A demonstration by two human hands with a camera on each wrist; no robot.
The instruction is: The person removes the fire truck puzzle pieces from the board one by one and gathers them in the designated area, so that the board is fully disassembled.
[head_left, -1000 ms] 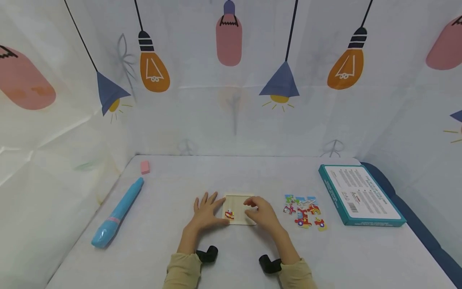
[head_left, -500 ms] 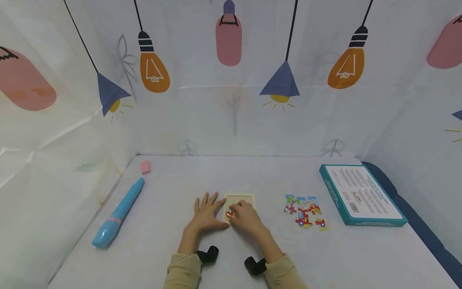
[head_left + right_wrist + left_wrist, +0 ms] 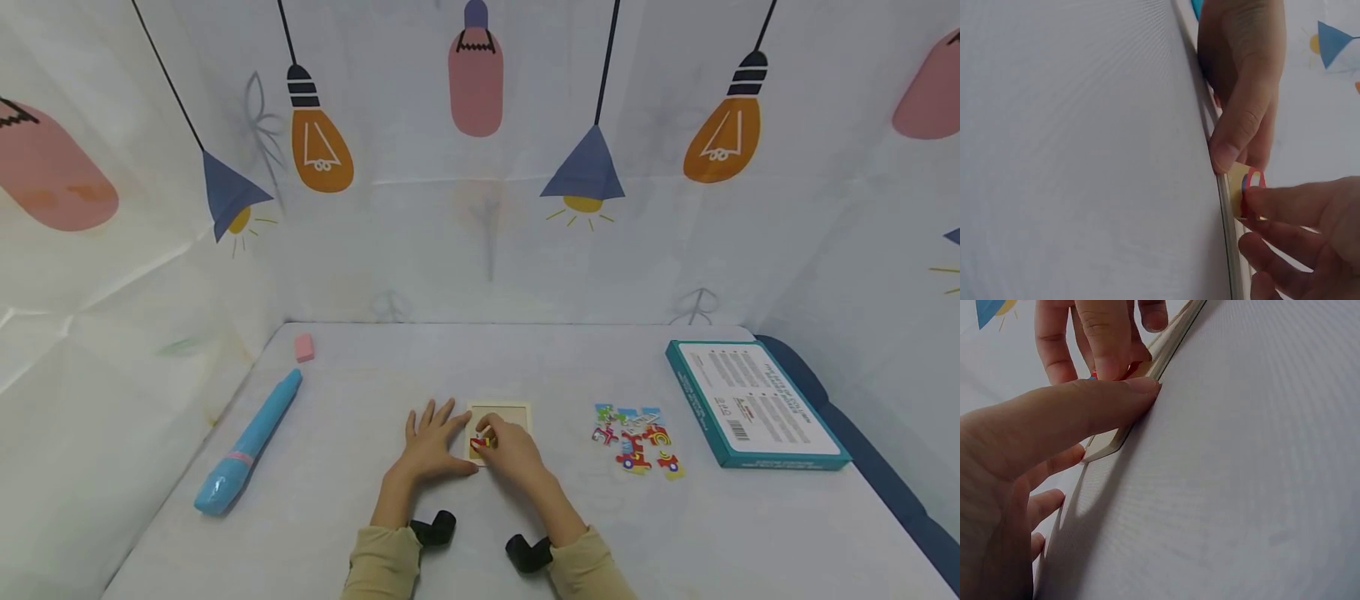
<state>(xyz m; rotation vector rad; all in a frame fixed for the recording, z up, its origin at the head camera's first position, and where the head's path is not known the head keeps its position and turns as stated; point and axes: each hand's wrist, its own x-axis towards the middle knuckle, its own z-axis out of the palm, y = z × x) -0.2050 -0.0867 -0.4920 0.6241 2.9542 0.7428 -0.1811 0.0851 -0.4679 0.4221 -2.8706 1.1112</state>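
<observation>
A small wooden puzzle tray [image 3: 510, 411] lies in front of the person. The left hand [image 3: 431, 448] rests at its left side with fingers spread, the thumb on the near edge. Over the tray, the right hand [image 3: 513, 454] pinches a puzzle piece [image 3: 1236, 192] printed in yellow, red and blue. In the right wrist view that piece stands tilted up at the tray's near edge, by the left thumb. The right fingers hide part of it. Several loose puzzle pieces [image 3: 633, 448], brightly printed with red vehicle parts, lie to the right of the tray.
A teal-edged box [image 3: 757, 404] lies at the right of the white table [image 3: 420, 550]. At the left are a blue pen-shaped object [image 3: 247, 442] and a small pink block [image 3: 303, 347]. A printed cloth [image 3: 420, 233] hangs behind.
The right hand has moved left across the tray to the puzzle piece, which lay flat in the tray, and now pinches it. The left hand stays in nearly the same place.
</observation>
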